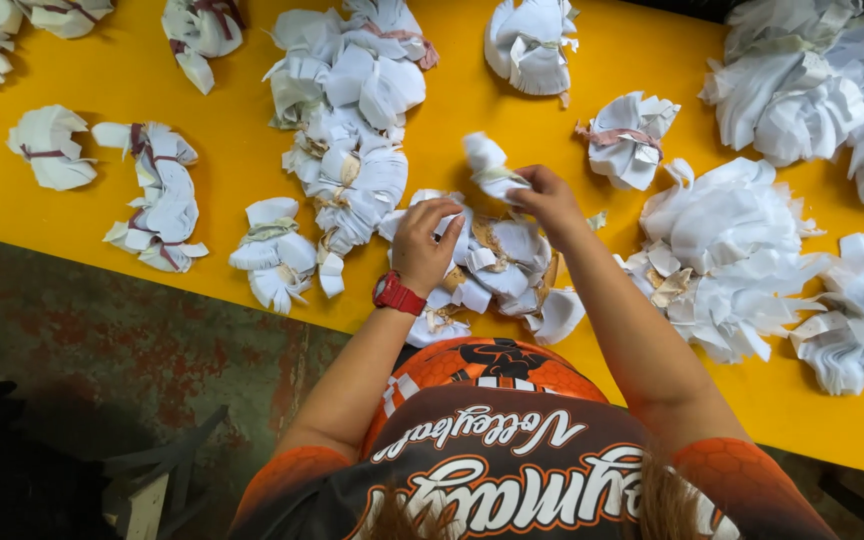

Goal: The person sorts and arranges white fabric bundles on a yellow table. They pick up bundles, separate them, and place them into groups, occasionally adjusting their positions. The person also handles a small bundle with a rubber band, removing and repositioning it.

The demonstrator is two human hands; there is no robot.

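1. A small bundle of white cut pieces (492,166) is pinched in the right hand (549,199), fingers clamped on its lower end so the rest sticks up and left, lifted just off the table.
2. The left hand (422,245) is laid on the loose pile of white and tan pieces (497,268) right below, fingers curled down onto the top layer. Whether anything is actually gripped there can't be told, the fingertips are sunk into the heap. A red watch (396,295) is worn on that wrist.
3. The pile is kept close to the near edge, probably so both hands reach it easily.
4. More bundles are spread all around it: some tied with dark red bands (155,196) to the left, one with a pinkish band (628,139) just to the right, and big fluffy white heaps (727,225) further right.
5. Everything sits on a bright yellow table (232,190), looks smooth and painted.
6. Beneath the near edge, a worn floor (102,340) of rusty red and grey can be seen, plus a bit of wooden frame at lower left.
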